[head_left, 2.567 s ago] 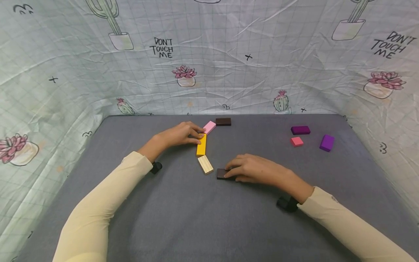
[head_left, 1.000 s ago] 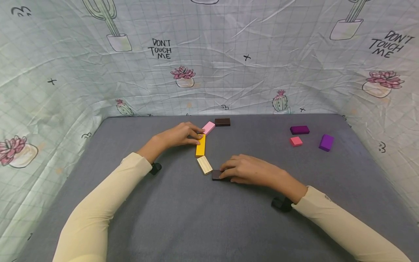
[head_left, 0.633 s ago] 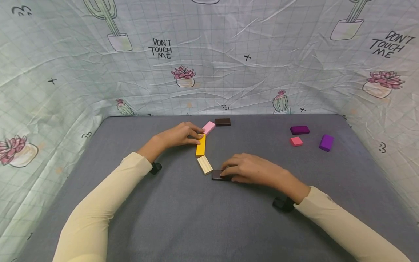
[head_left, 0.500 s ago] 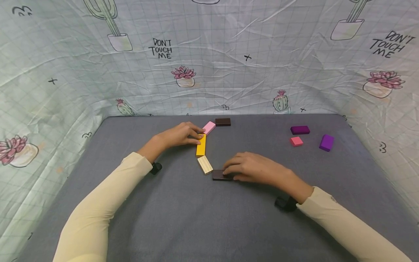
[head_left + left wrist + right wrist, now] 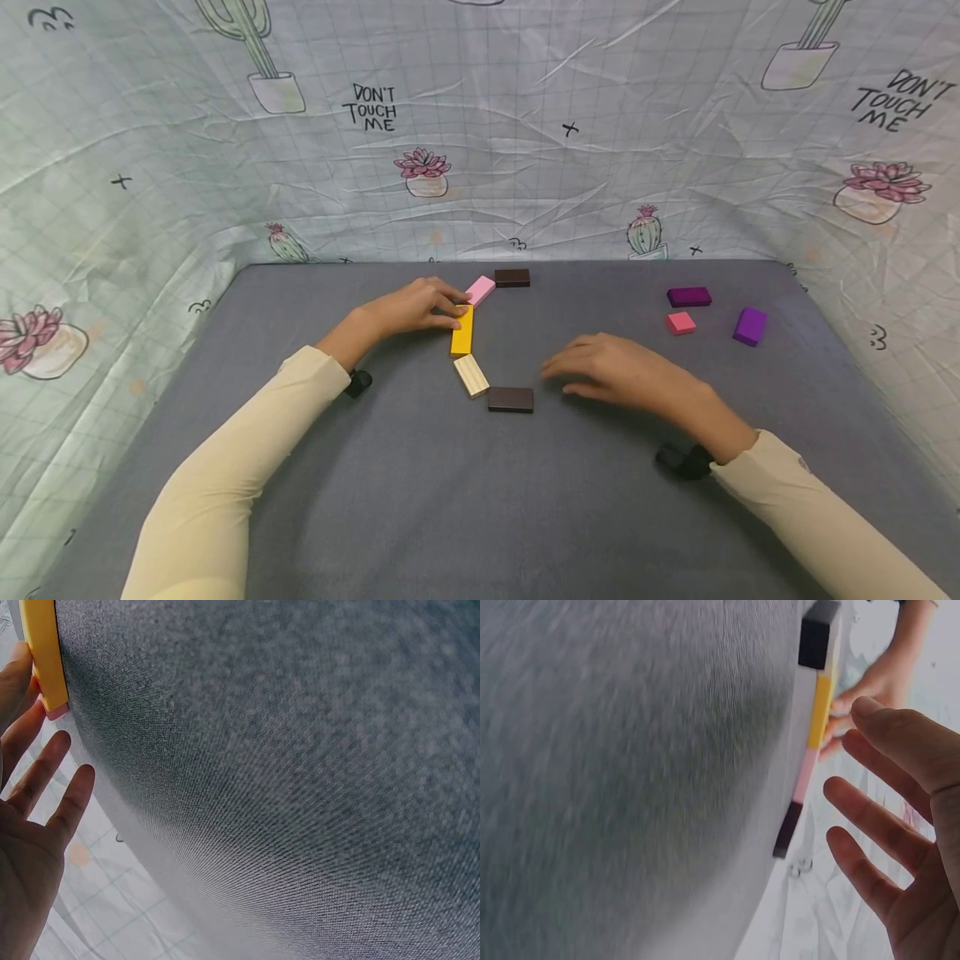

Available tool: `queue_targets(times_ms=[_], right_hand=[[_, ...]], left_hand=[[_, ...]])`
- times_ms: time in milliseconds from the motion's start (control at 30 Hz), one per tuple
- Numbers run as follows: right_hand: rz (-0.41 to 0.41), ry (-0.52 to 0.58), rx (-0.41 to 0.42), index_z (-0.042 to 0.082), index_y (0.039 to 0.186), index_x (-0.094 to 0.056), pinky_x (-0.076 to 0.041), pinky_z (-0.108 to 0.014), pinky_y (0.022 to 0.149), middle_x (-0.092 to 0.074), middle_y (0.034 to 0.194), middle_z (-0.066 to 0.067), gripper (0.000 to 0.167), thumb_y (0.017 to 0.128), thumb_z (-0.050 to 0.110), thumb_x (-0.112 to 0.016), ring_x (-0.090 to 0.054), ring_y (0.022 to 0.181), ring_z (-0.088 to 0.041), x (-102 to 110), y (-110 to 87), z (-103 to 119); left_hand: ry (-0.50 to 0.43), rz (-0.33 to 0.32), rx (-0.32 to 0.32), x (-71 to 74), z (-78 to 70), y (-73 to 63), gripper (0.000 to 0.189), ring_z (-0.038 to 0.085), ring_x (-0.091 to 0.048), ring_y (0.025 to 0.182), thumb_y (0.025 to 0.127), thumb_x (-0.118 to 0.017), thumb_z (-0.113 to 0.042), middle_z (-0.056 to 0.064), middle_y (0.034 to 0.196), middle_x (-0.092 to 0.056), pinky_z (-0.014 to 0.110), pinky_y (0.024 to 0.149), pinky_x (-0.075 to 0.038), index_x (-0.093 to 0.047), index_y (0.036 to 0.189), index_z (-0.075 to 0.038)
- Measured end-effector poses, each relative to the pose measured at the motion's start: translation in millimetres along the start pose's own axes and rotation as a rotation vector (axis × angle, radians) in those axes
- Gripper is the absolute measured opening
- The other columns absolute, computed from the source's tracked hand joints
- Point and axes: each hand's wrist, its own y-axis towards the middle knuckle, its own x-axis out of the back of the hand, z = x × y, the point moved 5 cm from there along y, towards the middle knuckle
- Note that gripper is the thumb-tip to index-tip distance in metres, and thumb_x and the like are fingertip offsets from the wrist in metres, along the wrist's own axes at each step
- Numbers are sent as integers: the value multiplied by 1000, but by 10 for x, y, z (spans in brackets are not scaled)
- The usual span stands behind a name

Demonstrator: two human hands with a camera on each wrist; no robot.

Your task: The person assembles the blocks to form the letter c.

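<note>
Simply a long, slim, flat-topped, bright yellow block [image 5: 462,335].

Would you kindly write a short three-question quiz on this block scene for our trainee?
1. True or false: the right hand holds nothing.
2. Which block does the left hand touch with its thumb?
3. How many blocks lie in the separate group at the head view's right?

Key:
1. True.
2. The yellow block.
3. Three: the dark purple block, the coral block and the violet block.
</note>
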Motion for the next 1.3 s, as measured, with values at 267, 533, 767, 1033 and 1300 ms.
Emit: queue_targets(times_ms=[267,533,767,1033,1300], right_hand=[[-72,-10,-37,13,122,-74,-54,-43,95,-72,122,4,36,87,14,-82,-67,113,-19,130,-189,-135],[-142,-32,-50,10,119,-75,-54,-46,93,-74,118,0,34,86,10,-81,-68,111,-23,206,-357,-287],[-158,-44,-106,9,119,-75,-54,-48,92,-74,118,-2,34,85,8,-81,-68,110,-25,270,-522,-409],[-174,-71,-188,12,120,-74,-51,-51,95,-73,120,-2,35,86,10,-81,-67,113,-26,372,-699,-474],[-203,-99,-236,12,119,-75,-49,-49,96,-73,118,-3,36,84,8,-82,-66,113,-28,455,-853,-570]], left_hand=[[-5,9,12,-1,4,6,38,31,-53,130,94,-74,-24,11,143,-60,48,108,-43,-72,127,-5],[-6,12,13,-6,16,-2,36,30,-53,129,96,-73,-24,10,143,-60,47,108,-43,-72,127,-6],[-6,14,20,-7,21,-2,37,29,-52,130,96,-73,-25,9,144,-60,46,108,-43,-71,128,-7],[-8,5,15,1,13,-3,37,29,-52,130,96,-73,-24,9,144,-60,46,109,-42,-71,128,-6],[1,12,19,2,3,-9,37,29,-52,130,96,-73,-24,10,144,-60,46,108,-42,-71,128,-6]])
